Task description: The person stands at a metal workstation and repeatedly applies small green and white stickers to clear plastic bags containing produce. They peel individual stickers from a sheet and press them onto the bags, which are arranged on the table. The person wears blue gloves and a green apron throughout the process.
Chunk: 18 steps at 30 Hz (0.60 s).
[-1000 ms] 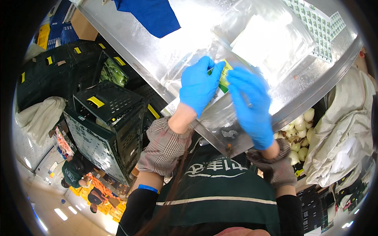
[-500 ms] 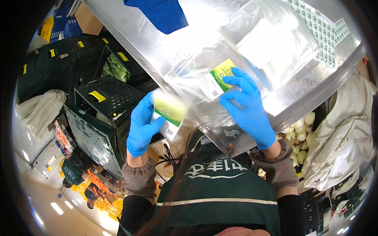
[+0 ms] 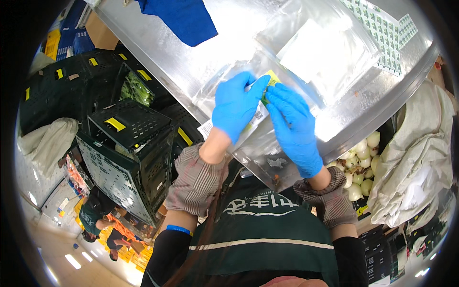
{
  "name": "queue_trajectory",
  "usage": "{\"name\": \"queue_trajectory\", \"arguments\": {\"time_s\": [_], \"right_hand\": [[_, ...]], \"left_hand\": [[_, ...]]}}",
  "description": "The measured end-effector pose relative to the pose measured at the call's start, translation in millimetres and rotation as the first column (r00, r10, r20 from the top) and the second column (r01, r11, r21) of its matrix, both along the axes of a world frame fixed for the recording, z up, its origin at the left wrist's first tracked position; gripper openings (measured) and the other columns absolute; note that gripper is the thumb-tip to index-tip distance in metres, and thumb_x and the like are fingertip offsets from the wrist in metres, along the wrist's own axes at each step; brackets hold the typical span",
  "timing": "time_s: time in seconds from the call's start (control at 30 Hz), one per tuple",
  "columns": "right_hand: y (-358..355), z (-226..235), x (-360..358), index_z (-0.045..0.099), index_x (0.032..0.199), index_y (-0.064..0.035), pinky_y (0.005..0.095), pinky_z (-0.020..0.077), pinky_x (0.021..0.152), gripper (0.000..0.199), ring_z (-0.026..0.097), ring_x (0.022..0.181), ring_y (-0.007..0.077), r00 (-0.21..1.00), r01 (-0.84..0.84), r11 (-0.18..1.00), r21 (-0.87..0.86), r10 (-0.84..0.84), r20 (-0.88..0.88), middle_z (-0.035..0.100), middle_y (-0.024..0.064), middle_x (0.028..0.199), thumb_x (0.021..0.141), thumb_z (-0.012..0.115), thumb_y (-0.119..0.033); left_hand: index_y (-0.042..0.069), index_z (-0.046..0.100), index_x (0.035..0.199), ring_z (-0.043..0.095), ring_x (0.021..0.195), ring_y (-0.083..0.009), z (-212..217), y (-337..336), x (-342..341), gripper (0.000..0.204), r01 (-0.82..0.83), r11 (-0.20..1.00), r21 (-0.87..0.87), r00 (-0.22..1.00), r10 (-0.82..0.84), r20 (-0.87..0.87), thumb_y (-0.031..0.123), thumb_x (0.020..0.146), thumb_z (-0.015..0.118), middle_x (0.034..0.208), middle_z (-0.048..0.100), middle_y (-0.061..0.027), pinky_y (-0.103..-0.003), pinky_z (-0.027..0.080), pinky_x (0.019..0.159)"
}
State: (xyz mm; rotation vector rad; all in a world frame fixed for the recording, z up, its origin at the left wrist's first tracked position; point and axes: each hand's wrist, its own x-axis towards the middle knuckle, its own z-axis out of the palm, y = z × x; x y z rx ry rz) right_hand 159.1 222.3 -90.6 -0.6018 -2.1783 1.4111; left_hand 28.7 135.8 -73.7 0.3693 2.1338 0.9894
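On the metal table (image 3: 351, 117), we have room to pass right of our right hand (image 3: 295, 126) and between our left hand (image 3: 235, 105) and the blue cloth (image 3: 184, 21). Between our hands, only a narrow gap remains. Plastic bags (image 3: 330, 28) lie beyond them; dark crates (image 3: 114, 155) crowd the table's left side.

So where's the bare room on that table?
The silvery metal table looks bare between dark-blue cloth and left rim, and between clear plastic bags and right rim. Crowded middle: bags, blue-gloved left hand, right hand.
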Motion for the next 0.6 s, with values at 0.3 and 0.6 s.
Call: {"name": "queue_trajectory", "arguments": {"time_s": [0.3, 0.6], "right_hand": [[2, 7, 9, 0.069, 0.100, -0.0123, 0.0512, 0.0321, 0.104, 0.025, 0.040, 0.127, 0.0358, 0.895, -0.416, 0.888, 0.194, 0.363, 0.259, 0.051, 0.0116, 0.131, 0.075, 0.069, -0.009], [47, 30, 12, 0.070, 0.092, -0.0070, 0.0330, 0.0440, 0.094, 0.013, 0.057, 0.107, 0.0199, 1.000, 0.024, 0.879, -0.476, -0.020, 0.012, 0.064, 0.0071, 0.109, 0.084, 0.061, -0.003]], "left_hand": [[-0.003, 0.068, 0.097, 0.062, 0.084, -0.0145, 63, -144, -20, 0.022, 0.017, 0.994, 0.108, 0.989, -0.032, 0.144, 0.005, 0.076, 0.072, 0.094, 0.065, -0.0080, -0.028, 0.050, 0.075], [0.000, 0.061, 0.119, 0.057, 0.103, -0.0151, 61, -96, -11, 0.040, -0.063, 0.940, 0.335, 0.935, -0.062, 0.349, -0.003, 0.081, 0.048, 0.115, 0.060, -0.0096, -0.027, 0.043, 0.091]]}}
